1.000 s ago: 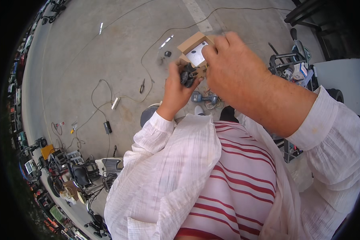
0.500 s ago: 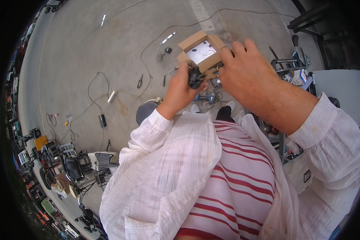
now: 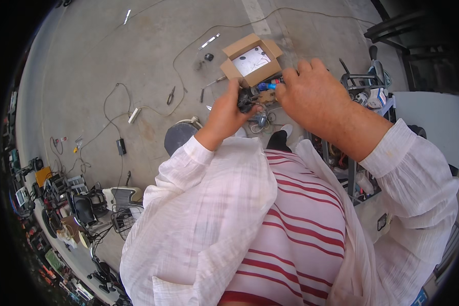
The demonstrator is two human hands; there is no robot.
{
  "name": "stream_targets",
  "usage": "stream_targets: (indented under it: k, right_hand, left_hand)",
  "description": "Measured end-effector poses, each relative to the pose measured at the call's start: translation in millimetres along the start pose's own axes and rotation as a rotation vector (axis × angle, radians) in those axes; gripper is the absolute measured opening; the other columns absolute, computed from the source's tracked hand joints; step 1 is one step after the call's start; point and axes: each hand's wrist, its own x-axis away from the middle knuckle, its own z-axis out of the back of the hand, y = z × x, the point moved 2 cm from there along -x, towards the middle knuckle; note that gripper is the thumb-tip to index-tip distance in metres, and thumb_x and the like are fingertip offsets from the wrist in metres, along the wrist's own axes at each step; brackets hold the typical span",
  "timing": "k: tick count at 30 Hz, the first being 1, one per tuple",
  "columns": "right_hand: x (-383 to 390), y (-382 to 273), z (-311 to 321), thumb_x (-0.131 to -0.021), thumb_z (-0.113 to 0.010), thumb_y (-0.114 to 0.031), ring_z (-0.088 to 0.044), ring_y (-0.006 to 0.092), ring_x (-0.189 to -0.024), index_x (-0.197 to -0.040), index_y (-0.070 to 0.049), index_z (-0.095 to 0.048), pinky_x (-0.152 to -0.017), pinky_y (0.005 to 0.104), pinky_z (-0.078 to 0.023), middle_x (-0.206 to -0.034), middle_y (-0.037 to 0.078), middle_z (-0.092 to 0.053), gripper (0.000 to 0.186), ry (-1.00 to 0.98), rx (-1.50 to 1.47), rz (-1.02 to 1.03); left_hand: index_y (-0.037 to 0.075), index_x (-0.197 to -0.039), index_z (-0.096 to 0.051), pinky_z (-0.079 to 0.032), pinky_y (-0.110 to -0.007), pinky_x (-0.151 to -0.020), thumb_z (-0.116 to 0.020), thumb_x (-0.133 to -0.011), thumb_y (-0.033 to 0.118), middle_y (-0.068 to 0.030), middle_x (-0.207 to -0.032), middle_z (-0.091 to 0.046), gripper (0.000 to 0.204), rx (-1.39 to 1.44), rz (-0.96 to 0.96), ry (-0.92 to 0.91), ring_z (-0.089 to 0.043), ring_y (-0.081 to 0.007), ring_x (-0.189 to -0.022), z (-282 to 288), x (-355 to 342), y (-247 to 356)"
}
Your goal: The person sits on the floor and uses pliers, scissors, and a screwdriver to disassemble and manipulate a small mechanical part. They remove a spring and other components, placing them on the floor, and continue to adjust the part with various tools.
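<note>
My left hand (image 3: 226, 109) is closed round a small black part (image 3: 246, 101) with an irregular shape. My right hand (image 3: 311, 94) grips a slim tool with a bright blue handle (image 3: 268, 86), its near end against or very close to that black part; the exact contact is unclear. Past my hands lies an open cardboard box (image 3: 266, 74) with a white sheet (image 3: 245, 64) and small dark pieces inside. Below them are a teal power tool (image 3: 261, 120) and loose wire coils, partly covered by my fingers.
A dark round seat (image 3: 176, 140) is left of my feet. Cables, a white power strip (image 3: 134, 115), a black adapter (image 3: 121, 147) and pliers (image 3: 170, 95) lie leftward. Vehicle parts (image 3: 81, 206) crowd the lower left. A metal cart (image 3: 352, 176) and grey panel (image 3: 428, 117) stand right.
Both hands have shifted rightward and my right hand is lower. The blue-handled tool, hidden before, now shows between my hands, and more of the box is visible.
</note>
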Motion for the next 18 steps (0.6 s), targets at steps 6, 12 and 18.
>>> stream_targets:
  k: [6,12,18]
  right_hand:
    - [-4,-2,6,-0.080,-0.064,-0.015,-0.063,0.0230,-0.084,-0.089,-0.008,-0.061,-0.070,0.0354,-0.047,-0.085,0.008,-0.064,0.012,0.090,-0.094,-0.071]
    - [-6,-1,11,-0.079,-0.067,-0.016,-0.064,0.0224,-0.088,-0.098,-0.006,-0.065,-0.072,0.0344,-0.048,-0.090,0.007,-0.065,0.022,-0.073,0.001,-0.020]
    - [-10,-1,13,-0.080,-0.067,-0.017,-0.065,0.0229,-0.091,-0.101,-0.006,-0.067,-0.077,0.0347,-0.049,-0.094,0.008,-0.066,0.024,-0.164,0.022,-0.018]
  left_hand:
    - [0.005,-0.118,-0.041,-0.051,-0.042,-0.070,-0.081,-0.078,0.018,-0.0204,-0.094,-0.066,0.058,0.032,0.061,-0.008,-0.066,-0.0411,-0.088,4,2,1]
    - [0.004,-0.115,-0.041,-0.051,-0.042,-0.072,-0.081,-0.078,0.013,-0.0212,-0.095,-0.066,0.055,0.054,0.036,-0.003,-0.066,-0.0408,-0.089,5,1,7]
    - [0.005,-0.120,-0.039,-0.052,-0.033,-0.072,-0.080,-0.081,0.013,-0.0157,-0.099,-0.065,0.057,0.043,0.028,-0.009,-0.062,-0.0200,-0.081,3,3,4]
